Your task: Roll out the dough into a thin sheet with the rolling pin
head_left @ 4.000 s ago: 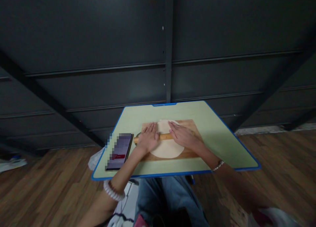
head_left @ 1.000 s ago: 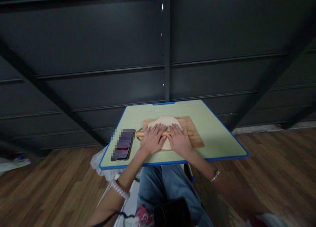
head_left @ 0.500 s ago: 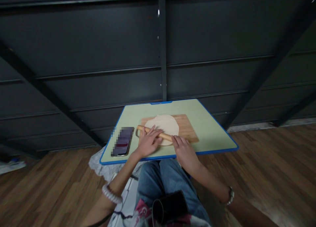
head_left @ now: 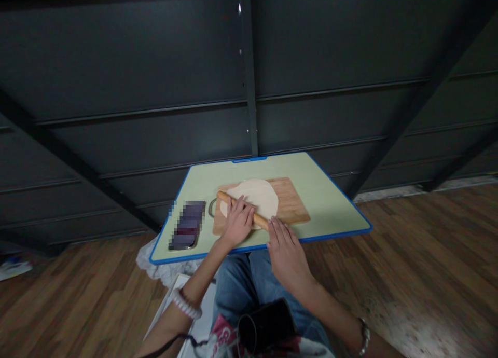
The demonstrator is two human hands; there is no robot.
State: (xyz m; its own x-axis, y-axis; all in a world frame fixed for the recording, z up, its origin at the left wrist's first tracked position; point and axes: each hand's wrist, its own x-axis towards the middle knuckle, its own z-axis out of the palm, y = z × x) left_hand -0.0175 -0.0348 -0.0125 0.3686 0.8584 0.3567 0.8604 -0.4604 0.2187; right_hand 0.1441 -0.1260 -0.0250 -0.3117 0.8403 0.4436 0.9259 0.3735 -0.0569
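Observation:
A thin, roundish sheet of dough (head_left: 263, 193) lies on a wooden cutting board (head_left: 293, 203). Across its near part a wooden rolling pin (head_left: 260, 221) runs slantwise, its far left end by the board's metal handle (head_left: 211, 207). My left hand (head_left: 237, 226) is closed over the pin left of its middle, fingers laid across the wood. Over the pin's near right end my right hand (head_left: 287, 254) is closed, with the fingers side by side; that end is hidden under it.
The board rests on a pale green folding table (head_left: 322, 192) with a blue rim. Left of it lies a phone (head_left: 187, 225), its screen blurred out. A dark panelled wall (head_left: 175, 62) stands behind the table. In my lap is a black cylindrical object (head_left: 268, 324).
The rolling pin has turned, its right end coming nearer to me and its left end going slightly away. Both hands have moved with it. The view has shifted a little.

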